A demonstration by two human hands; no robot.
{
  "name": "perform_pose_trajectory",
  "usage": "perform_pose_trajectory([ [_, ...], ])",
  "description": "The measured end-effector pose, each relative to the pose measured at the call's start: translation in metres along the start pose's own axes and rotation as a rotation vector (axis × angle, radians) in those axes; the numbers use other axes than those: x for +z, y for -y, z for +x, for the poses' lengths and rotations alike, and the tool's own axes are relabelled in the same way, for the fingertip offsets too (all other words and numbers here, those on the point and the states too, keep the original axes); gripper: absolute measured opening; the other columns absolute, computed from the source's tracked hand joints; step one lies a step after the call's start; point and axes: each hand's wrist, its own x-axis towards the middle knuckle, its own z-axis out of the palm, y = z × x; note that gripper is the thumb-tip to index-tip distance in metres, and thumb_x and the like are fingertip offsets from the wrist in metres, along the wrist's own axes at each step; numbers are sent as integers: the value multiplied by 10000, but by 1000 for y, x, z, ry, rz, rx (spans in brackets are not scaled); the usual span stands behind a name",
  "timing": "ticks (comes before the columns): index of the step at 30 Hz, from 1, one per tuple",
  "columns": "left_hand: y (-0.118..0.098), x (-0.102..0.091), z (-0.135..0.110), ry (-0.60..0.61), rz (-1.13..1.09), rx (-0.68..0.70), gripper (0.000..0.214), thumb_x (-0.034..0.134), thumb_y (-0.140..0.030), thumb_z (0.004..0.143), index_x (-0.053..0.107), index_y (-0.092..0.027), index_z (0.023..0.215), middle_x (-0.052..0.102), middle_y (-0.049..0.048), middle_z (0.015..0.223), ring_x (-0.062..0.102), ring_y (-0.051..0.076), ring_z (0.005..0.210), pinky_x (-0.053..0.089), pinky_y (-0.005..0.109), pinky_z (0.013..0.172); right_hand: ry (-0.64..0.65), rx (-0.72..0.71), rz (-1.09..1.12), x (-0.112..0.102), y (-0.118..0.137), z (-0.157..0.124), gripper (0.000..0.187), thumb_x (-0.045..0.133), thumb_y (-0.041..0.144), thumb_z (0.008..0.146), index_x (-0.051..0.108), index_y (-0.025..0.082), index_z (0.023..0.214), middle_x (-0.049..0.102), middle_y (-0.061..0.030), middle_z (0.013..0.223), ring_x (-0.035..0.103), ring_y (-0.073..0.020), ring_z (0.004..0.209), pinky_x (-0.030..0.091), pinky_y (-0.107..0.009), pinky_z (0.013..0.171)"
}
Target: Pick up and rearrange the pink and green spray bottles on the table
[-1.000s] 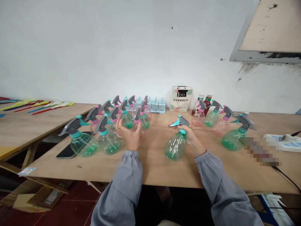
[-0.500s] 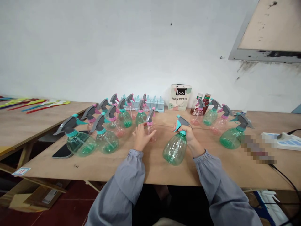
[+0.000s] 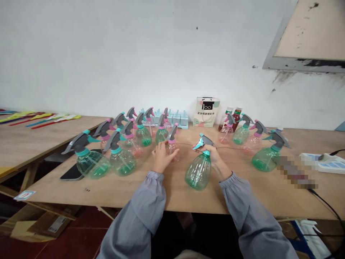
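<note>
My right hand is wrapped round the neck of a green spray bottle with a grey and turquoise trigger head. This bottle leans slightly, its base low over or on the table; contact is unclear. My left hand is open, its thumb spread away from its fingers, in front of a small pink spray bottle. That hand partly hides the pink bottle, and I cannot tell whether they touch. Just behind stands a green spray bottle with a pink collar.
More green and pink spray bottles stand at left and right. A phone lies at left. Behind are a pale blue rack, paper bag and red sauce bottles. A power strip sits at right.
My right hand has shifted a little left with the green spray bottle, which now leans somewhat less. My left hand has stayed in place.
</note>
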Motion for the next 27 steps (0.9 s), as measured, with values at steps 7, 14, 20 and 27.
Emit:
perform_pose_trajectory([
  [7, -1, -1, -1, -3, 15, 7, 547, 681, -502, 821, 528, -228, 1268, 614, 137, 1324, 545, 321, 1274, 370, 506, 1055, -137, -37, 40, -3, -4, 3, 158, 549, 279, 496, 571, 250, 649, 653, -11, 626, 619, -220, 647, 529, -376, 714],
  [14, 0, -1, -1, 4, 23, 11, 545, 661, -513, 827, 534, -234, 1278, 612, 138, 1310, 549, 325, 1272, 383, 505, 1057, -128, -69, -6, -4, -9, 6, 194, 554, 307, 566, 608, 261, 747, 699, -37, 757, 668, -266, 865, 511, -393, 803],
  [20, -1, -2, -1, 6, 22, 16, 536, 657, -509, 834, 527, -228, 1272, 611, 147, 1324, 544, 334, 1282, 383, 510, 1053, -228, -94, 111, -11, -12, 4, 180, 543, 287, 503, 572, 250, 676, 660, -19, 672, 642, -225, 694, 526, -367, 701],
  [27, 0, -1, -1, 12, 13, 4, 547, 664, -507, 827, 523, -230, 1277, 604, 136, 1340, 536, 334, 1289, 376, 516, 1062, -158, -122, 35, -3, -6, 3, 310, 563, 286, 573, 661, 265, 867, 755, -44, 911, 681, -284, 1013, 534, -429, 907],
])
